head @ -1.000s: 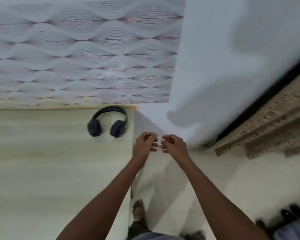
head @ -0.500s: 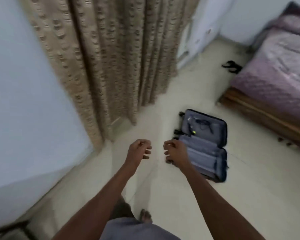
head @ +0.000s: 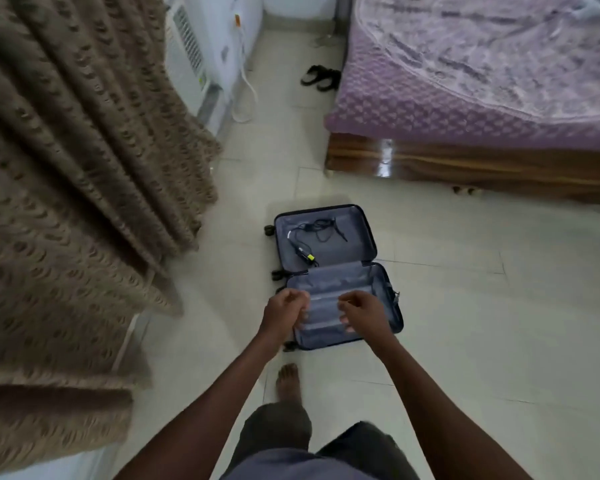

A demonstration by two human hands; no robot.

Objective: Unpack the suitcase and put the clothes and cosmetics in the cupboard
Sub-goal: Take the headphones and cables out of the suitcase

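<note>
1. Your view has swung from the wall and headphones a second ago down to the suitcase (head: pixel 336 271), now lying open on the floor (head: pixel 465 323) just ahead of your foot (head: pixel 288 379).
2. Left hand (head: pixel 284 315) and right hand (head: pixel 362 315) hover over its near half, each grip loosely curled, holding nothing.
3. Only a cable (head: pixel 309 237) shows inside; clothes seem gone, though the lining may hide some.
4. Curtain (head: pixel 84 188) crowds the left, bed (head: pixel 465 98) the far right; bare floor lies right of the case.
</note>
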